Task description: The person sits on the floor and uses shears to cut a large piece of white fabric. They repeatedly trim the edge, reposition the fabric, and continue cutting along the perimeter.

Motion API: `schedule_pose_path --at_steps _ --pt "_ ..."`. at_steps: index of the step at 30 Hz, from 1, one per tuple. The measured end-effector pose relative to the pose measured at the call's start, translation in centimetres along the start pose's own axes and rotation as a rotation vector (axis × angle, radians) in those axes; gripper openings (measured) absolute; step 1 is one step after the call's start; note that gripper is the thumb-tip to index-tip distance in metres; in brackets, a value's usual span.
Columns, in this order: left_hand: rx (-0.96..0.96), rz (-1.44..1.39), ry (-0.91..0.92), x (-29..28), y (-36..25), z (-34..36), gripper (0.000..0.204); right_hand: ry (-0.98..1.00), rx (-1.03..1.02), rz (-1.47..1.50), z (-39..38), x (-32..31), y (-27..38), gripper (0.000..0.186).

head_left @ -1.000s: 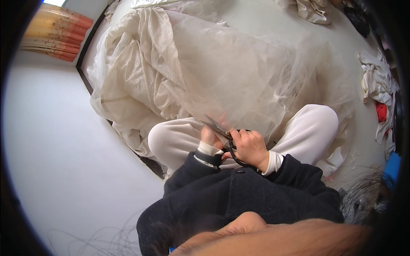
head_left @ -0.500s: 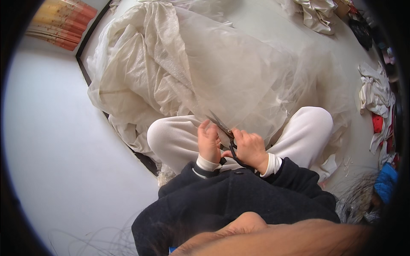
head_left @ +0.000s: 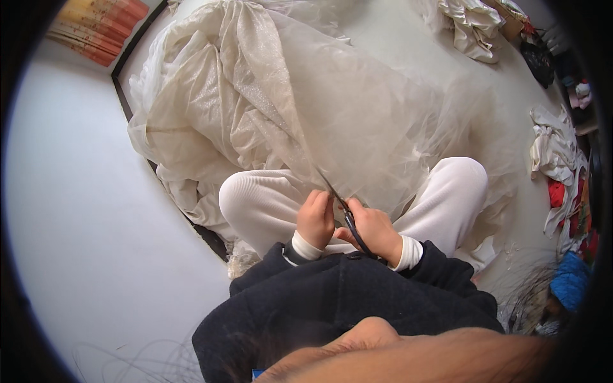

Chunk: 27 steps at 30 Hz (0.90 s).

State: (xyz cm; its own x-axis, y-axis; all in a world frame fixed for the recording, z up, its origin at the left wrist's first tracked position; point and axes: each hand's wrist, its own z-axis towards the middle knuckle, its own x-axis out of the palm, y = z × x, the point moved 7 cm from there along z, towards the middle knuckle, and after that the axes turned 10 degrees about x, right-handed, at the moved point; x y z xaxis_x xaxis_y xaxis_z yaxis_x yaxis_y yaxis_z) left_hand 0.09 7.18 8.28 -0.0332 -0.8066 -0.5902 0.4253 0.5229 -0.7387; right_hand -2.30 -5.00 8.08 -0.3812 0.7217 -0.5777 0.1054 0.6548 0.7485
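Tulle, sheer and off-white, spreads from the person's lap out across the floor, its near part lying between and beyond the knees. Nearest is the dark coat, with pale cuffs showing at both wrists. Just past its hem, the right hand grips a pair of dark-handled scissors, blades slanting away to the upper left and looking nearly together. Close beside them, the left hand has its fingers curled inward; whether they pinch an edge of the sheer cloth cannot be told. White ribbed trousers cover the bent knees on either side.

Judging by the pose, the step in hand is snipping at the netting over the lap. A further cut would call for the left fingers to hold the edge taut, clear of the blades, while the right hand opens the scissors and lines them up.

Beyond the left knee, a glittery ivory fabric lies in deep folds against the netting. Farther off, a heap of white cloth lies to the right, and a yellow-and-orange curtain hangs at upper left.
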Motion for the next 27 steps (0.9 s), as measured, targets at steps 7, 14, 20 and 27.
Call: schedule_pose_path --at_steps 7,14,20,27 --pt "0.05 -0.04 -0.01 -0.3 -1.1 -0.5 0.011 -0.026 -0.036 -0.127 -0.6 -0.6 0.8 0.071" --pt "0.007 0.016 0.072 -0.7 -1.1 -0.9 0.013 0.155 0.009 0.232 -0.4 0.1 0.5 0.084" --pt "0.051 -0.068 0.032 -0.8 -1.7 -0.7 0.012 0.194 0.04 0.498 0.1 0.6 -0.3 0.061" --pt "0.233 0.082 0.091 -0.6 -4.0 0.2 0.012 0.271 0.131 0.413 -0.4 -0.8 -2.2 0.064"
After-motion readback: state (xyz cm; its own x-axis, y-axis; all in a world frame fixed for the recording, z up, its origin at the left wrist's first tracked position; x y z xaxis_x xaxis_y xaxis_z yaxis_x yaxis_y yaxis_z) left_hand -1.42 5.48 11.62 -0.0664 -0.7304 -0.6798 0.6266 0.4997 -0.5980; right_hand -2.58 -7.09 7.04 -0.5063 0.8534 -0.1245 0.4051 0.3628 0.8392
